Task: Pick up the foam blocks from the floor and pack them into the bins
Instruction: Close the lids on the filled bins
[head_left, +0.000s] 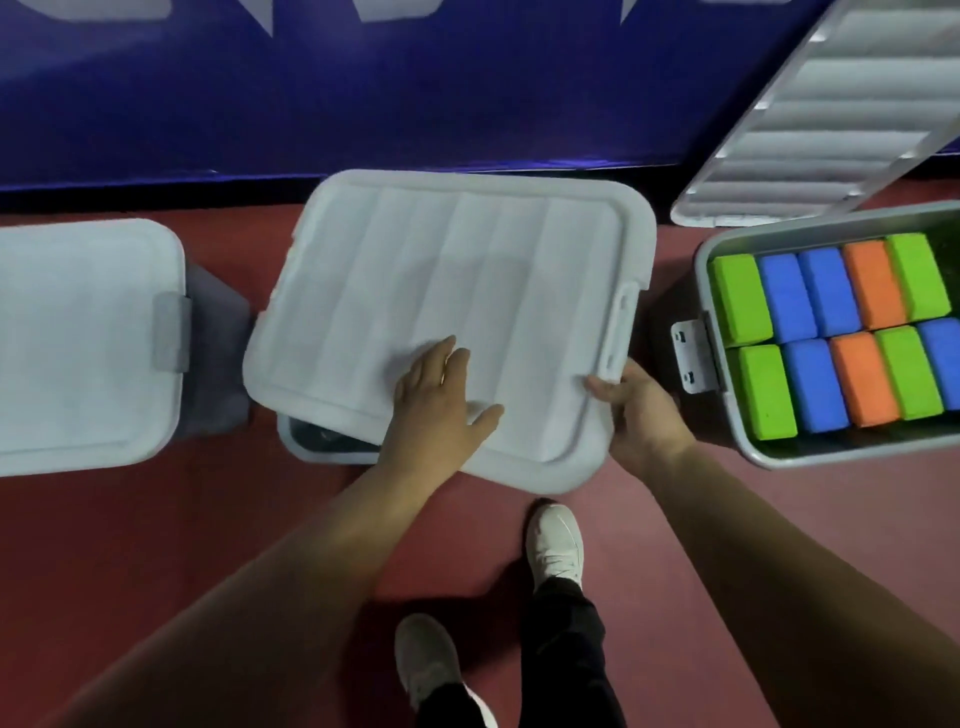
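the pale grey ribbed plastic lid (441, 270) lies skewed over the middle grey plastic bin (322, 451), whose near-left corner shows at the lid's 7 o'clock. the left hand (441, 395) rests flat on the lid, fingers straight and spread. the right hand (639, 410) pinches the lid's edge at 4 o'clock, thumb on top, beside the latch. at 3 o'clock an open grey bin (852, 449) holds green, blue and orange foam blocks (831, 332) in two rows. a lidded grey bin (78, 338) stands at 9 o'clock.
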